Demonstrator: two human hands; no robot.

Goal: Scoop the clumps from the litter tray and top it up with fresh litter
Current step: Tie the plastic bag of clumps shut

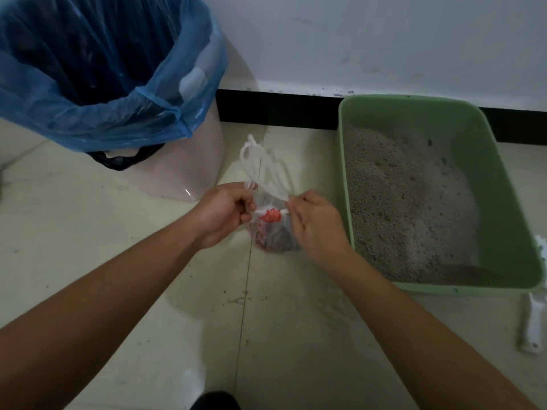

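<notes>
Starting at your far left, the pale pink plastic bin (pixel 183 161) stands on the cream tiled floor (pixel 88 232). It is lined with a blue plastic liner (pixel 88 69) that the top and left edges cut off, and its inside is too dark to read. A black plastic loop (pixel 124 161) hangs out from under the liner.

Your left hand (pixel 222 214) has its fingers curled and pinches one twisted white strand of the small translucent plastic bag with red print (pixel 272 229). The bag sits on the floor between the bin and the tray. Your hand covers its left side. Something dark shows through the lower part, but what it is cannot be made out. The loose white handle loops (pixel 254 164) stick up above your hands, blurred.

Your right hand (pixel 316 226) pinches the other strand between thumb and forefinger and hides the bag's right side.

Further right, the green rectangular plastic litter tray (pixel 503 184) lies against the black skirting board (pixel 275 109), holding grey-beige granular litter (pixel 399 202). A white plastic scoop (pixel 531 324) lies on the floor just beside the tray's near right corner, partly cut off by the frame edge.
</notes>
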